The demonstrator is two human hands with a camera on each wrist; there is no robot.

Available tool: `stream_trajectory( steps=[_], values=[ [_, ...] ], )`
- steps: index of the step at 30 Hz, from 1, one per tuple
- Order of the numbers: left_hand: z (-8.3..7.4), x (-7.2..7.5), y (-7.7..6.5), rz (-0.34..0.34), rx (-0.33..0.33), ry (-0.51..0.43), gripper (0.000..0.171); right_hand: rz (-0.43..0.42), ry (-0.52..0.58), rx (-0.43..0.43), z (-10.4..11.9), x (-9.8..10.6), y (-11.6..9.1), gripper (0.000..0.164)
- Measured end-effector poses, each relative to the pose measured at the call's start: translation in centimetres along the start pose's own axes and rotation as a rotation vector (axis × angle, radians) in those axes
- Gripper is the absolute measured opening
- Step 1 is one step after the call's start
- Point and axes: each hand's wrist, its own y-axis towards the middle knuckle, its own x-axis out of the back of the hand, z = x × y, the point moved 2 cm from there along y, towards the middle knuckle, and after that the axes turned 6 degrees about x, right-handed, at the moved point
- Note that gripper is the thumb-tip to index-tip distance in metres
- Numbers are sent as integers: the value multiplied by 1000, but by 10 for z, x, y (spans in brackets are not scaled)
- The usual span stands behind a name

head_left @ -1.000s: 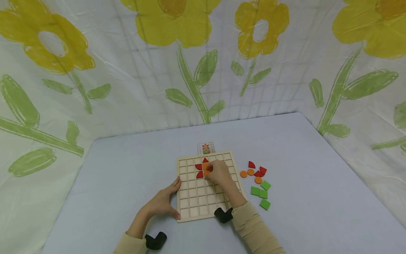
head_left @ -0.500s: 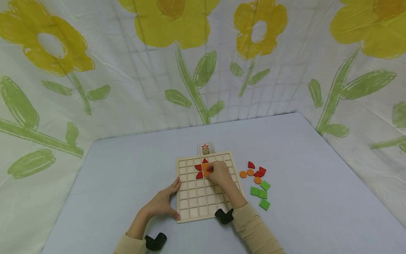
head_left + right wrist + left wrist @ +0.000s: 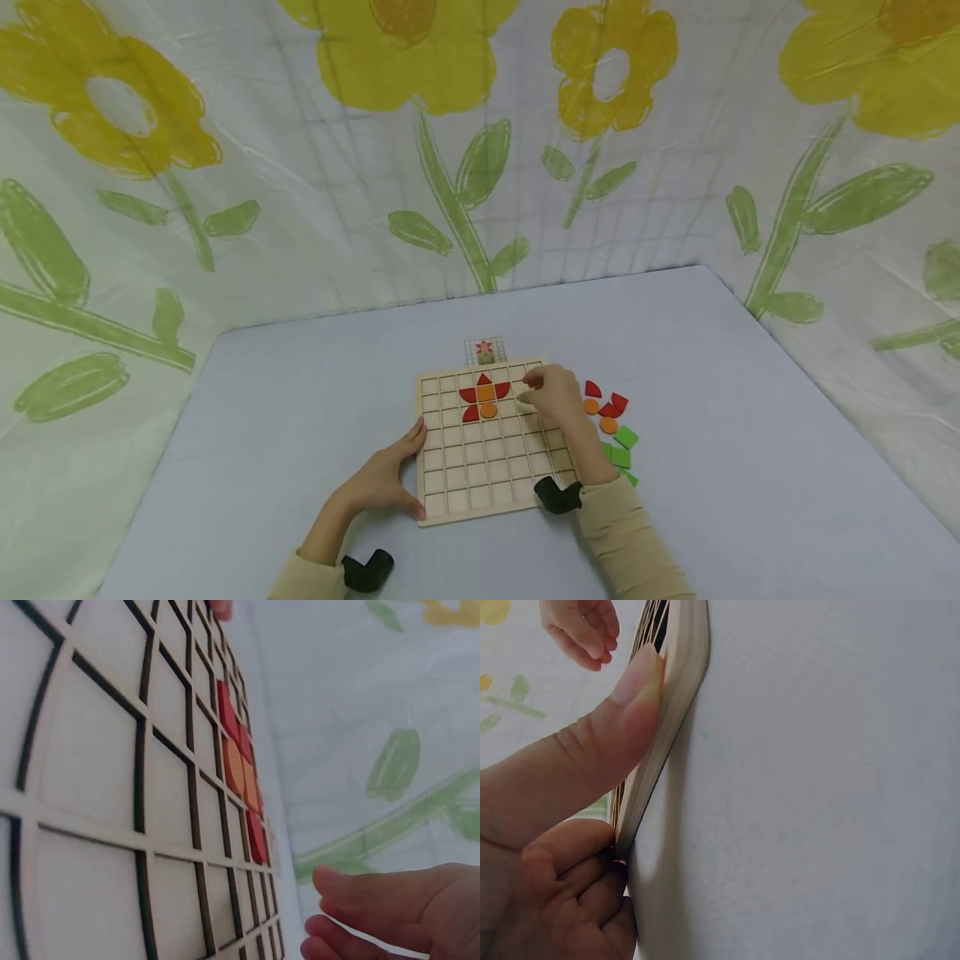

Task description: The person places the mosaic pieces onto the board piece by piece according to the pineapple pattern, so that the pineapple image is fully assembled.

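A wooden grid board [image 3: 468, 477] lies on the table. My left hand [image 3: 381, 479] grips its left edge, thumb at the near corner; in the left wrist view the thumb [image 3: 622, 712] lies against the rim and the fingers curl beside it. In the grid sit a red triangle [image 3: 484, 378], an orange square [image 3: 486, 392], an orange disc [image 3: 488, 410] and red quarter-circles [image 3: 468, 395] around them. Over the board's right side hovers my right hand [image 3: 557, 393], fingers loosely bent, with nothing visible between them; the right wrist view shows this hand [image 3: 397, 907] apart from the pieces.
Loose red quarter-circles [image 3: 592, 389], orange discs [image 3: 608, 425] and green squares [image 3: 620, 457] lie right of the board, partly behind the right arm. A small pattern card [image 3: 484, 351] touches or nearly touches the board's far edge. A flower-printed curtain [image 3: 330, 208] stands behind the table.
My right hand has let go of the orange disc in the grid and moved right, uncovering the disc and a red quarter-circle. The left hand stays on the board's edge.
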Motion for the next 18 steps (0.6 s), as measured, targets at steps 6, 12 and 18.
stream_trajectory(
  steps=[6, 12, 18],
  values=[
    [0, 0, 0, 3, -4, -8, 121, -24, 42, -91, -17, 24, 4, 29],
    [0, 0, 0, 2, -4, 3, 121, -32, 29, -160, -32, 39, 6, 29],
    [0, 0, 0, 4, -7, 13, 120, -46, 19, -220, -42, 48, 6, 29]
  ],
)
